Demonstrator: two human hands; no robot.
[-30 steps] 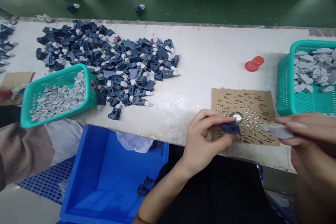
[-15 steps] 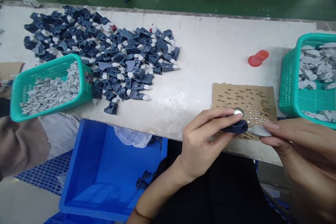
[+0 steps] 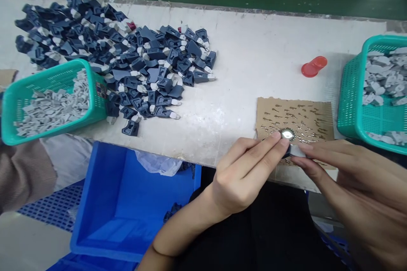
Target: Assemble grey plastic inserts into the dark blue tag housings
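My left hand (image 3: pixel 244 173) pinches a small dark blue plastic piece, almost hidden behind its fingertips. My right hand (image 3: pixel 352 186) pinches a small grey plastic piece (image 3: pixel 297 150) and presses it against the blue one. Both hands meet over the near edge of a brown cardboard sheet (image 3: pixel 305 116) dotted with glue marks. A small round metal cap (image 3: pixel 287 134) lies on the cardboard just beyond my fingertips.
A big heap of dark blue pieces (image 3: pixel 121 59) covers the table's left. Teal baskets of grey pieces stand at left (image 3: pixel 47 101) and right (image 3: pixel 352 106). A red cap (image 3: pixel 313 67) lies behind the cardboard. A blue bin (image 3: pixel 127 211) sits below the table edge; another person's sleeve (image 3: pixel 22 173) shows at left.
My hands have come together: the grey piece in the right hand moved left and now meets the blue piece in the left hand. The view has shifted slightly.
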